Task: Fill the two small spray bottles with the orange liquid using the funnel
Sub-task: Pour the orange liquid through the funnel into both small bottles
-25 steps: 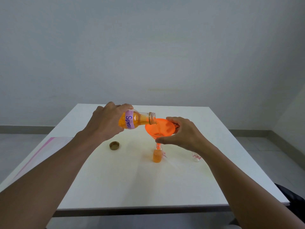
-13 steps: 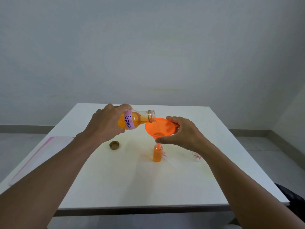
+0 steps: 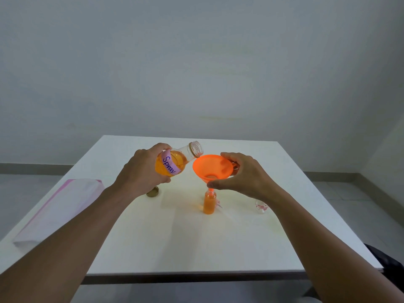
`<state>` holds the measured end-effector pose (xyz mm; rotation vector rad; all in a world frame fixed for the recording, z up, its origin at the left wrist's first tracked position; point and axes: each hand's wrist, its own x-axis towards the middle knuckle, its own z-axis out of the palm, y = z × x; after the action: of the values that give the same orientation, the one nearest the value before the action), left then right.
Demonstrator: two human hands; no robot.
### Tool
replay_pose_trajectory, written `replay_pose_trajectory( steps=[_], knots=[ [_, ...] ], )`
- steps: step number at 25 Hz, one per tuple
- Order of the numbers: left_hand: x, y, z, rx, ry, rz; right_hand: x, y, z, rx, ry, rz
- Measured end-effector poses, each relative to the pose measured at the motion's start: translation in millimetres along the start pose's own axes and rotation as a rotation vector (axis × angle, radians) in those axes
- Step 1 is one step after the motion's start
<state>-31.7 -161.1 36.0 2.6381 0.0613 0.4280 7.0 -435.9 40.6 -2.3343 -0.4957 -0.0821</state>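
My left hand (image 3: 142, 169) grips a clear bottle of orange liquid (image 3: 175, 161) with a purple "Spray" label, its open neck tilted up and away from the funnel. My right hand (image 3: 242, 176) holds the orange funnel (image 3: 212, 168) by its rim. The funnel's spout sits in the neck of a small spray bottle (image 3: 209, 203), which stands upright and is nearly full of orange liquid. Another small clear bottle (image 3: 261, 207) with pink marks lies behind my right forearm, partly hidden.
A brown bottle cap (image 3: 153, 192) lies on the white table (image 3: 175, 243) under my left wrist. A small sprayer part (image 3: 218, 204) lies just right of the filled bottle. A pink-edged white sheet (image 3: 59, 211) covers the table's left edge.
The big bottle has tipped back, its neck rising off the funnel's rim, and the pouring has stopped. The funnel and small bottle have stayed put.
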Motion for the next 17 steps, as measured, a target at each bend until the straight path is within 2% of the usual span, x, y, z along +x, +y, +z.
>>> replay_pose_trajectory(
  steps=[17],
  knots=[
    [-6.2, -1.6, 5.4, -0.110, 0.020, -0.024, -2.1, -0.2, -1.8, 0.012, 0.004, 0.003]
  ],
)
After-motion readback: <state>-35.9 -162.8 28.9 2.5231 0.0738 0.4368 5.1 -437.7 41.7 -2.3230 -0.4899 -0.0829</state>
